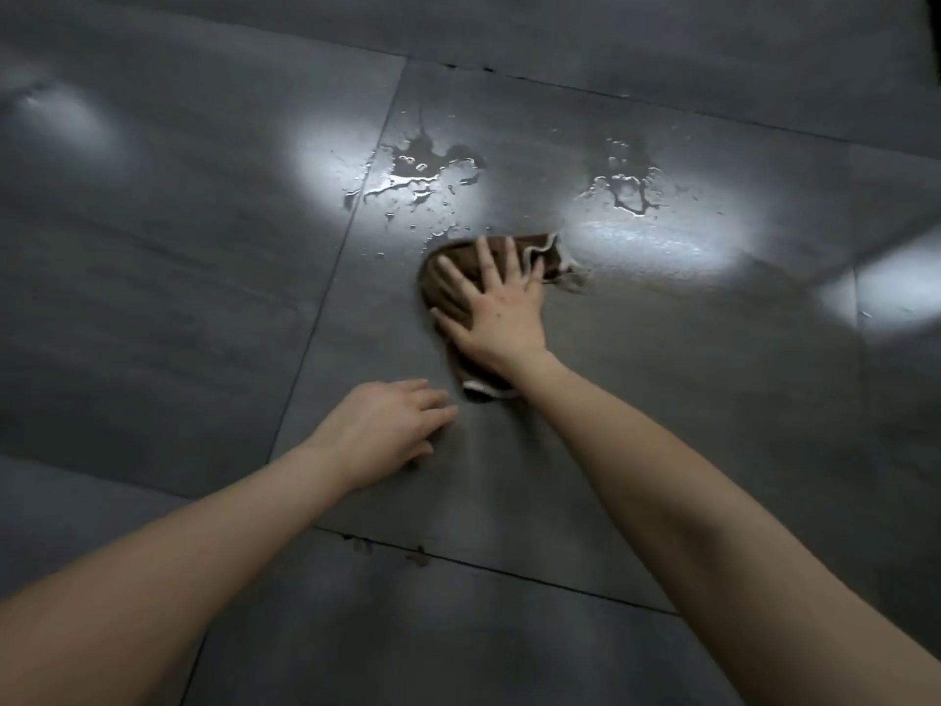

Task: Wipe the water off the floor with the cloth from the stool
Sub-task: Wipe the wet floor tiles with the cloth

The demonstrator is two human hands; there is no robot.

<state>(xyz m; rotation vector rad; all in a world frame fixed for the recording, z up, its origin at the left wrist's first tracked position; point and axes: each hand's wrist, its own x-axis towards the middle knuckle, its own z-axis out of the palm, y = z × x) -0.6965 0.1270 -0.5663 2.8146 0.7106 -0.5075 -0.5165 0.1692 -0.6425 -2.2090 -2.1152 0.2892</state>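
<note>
The right hand's fingers (483,267) lie spread apart and flat, pressing down on the crumpled brown cloth with a pale trim (448,282). The right hand (491,308) covers most of it. The left hand (387,425) rests on the dark grey tiled floor (178,298) at seven o'clock from the cloth, fingers loosely together, holding nothing. Puddles of water (412,180) lie at twelve o'clock, another puddle (626,188) at one o'clock.

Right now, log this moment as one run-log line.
right hand: flat on brown cloth, wiping | left hand: braced on floor | water: two puddles remain beyond cloth
</note>
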